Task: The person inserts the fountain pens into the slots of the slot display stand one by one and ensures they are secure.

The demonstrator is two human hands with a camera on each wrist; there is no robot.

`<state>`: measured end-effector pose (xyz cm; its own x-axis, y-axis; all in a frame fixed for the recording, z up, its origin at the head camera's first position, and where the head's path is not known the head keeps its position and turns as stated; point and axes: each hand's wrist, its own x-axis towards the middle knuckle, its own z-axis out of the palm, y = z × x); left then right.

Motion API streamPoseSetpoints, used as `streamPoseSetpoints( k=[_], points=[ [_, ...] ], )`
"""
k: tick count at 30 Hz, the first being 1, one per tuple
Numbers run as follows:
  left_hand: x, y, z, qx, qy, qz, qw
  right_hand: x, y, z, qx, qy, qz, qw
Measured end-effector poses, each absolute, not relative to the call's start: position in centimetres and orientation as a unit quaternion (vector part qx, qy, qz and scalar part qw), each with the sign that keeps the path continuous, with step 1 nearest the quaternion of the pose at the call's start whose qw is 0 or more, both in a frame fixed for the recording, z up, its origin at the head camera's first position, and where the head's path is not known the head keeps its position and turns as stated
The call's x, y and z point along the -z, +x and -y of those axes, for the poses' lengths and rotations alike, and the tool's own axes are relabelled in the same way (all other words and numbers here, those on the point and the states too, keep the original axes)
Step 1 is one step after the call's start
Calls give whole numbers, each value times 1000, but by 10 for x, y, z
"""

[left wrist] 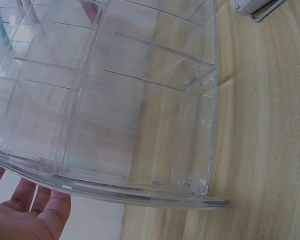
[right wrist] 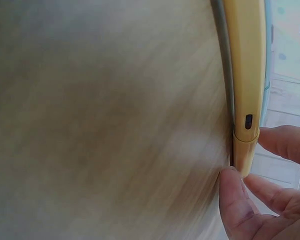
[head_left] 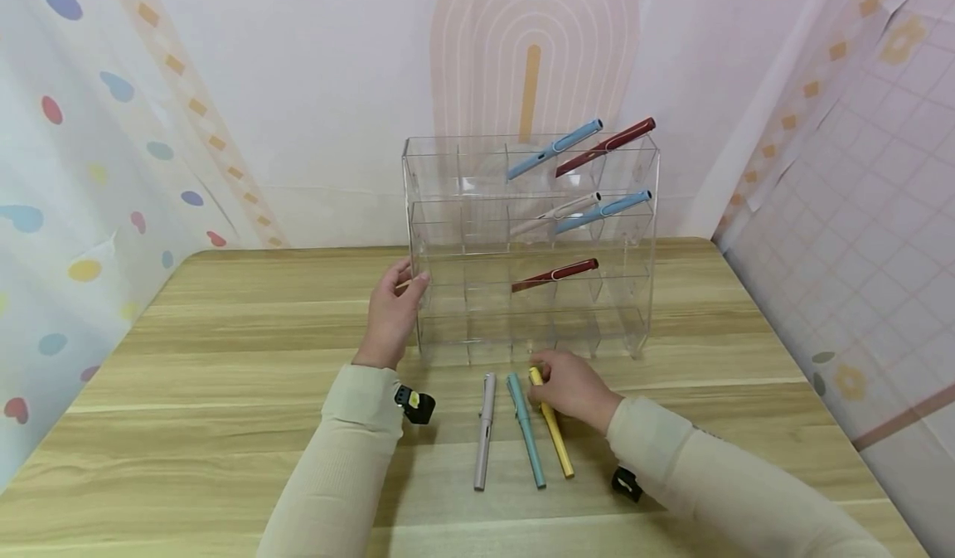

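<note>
My left hand (head_left: 394,313) grips the left side edge of a clear acrylic pen rack (head_left: 488,326). In the left wrist view its fingers (left wrist: 54,212) lie along the outside of the side panel (left wrist: 140,195). On the table before the rack, my right hand (head_left: 570,384) pinches the capped upper end of a yellow pen (head_left: 555,434); the right wrist view has thumb and fingers on both sides of the yellow pen's end (right wrist: 244,155). To its left lie a teal pen (head_left: 528,434) and a grey-lilac pen (head_left: 485,434).
Slanted in the rack's right-hand compartments are two blue pens (head_left: 555,150) (head_left: 606,211), two dark red pens (head_left: 608,145) (head_left: 555,276) and a pale pen (head_left: 555,215). A wood-grain table (head_left: 224,392) carries everything. Patterned cloth (head_left: 313,85) hangs behind and at both sides.
</note>
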<state>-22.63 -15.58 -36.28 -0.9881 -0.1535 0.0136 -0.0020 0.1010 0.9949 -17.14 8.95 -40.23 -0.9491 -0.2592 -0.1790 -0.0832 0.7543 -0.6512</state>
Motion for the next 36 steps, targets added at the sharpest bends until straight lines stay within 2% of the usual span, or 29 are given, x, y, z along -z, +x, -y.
streamPoseSetpoints(
  k=[12, 24, 36],
  points=[
    [362, -226, 154, 662, 53, 745, 54, 403, -175, -87, 304, -113, -937, 132],
    [360, -225, 152, 657, 54, 750, 58, 397, -168, -97, 405, -68, -902, 134],
    [361, -224, 153, 668, 55, 740, 56, 372, -163, -117, 460, -43, -883, 87]
  ],
)
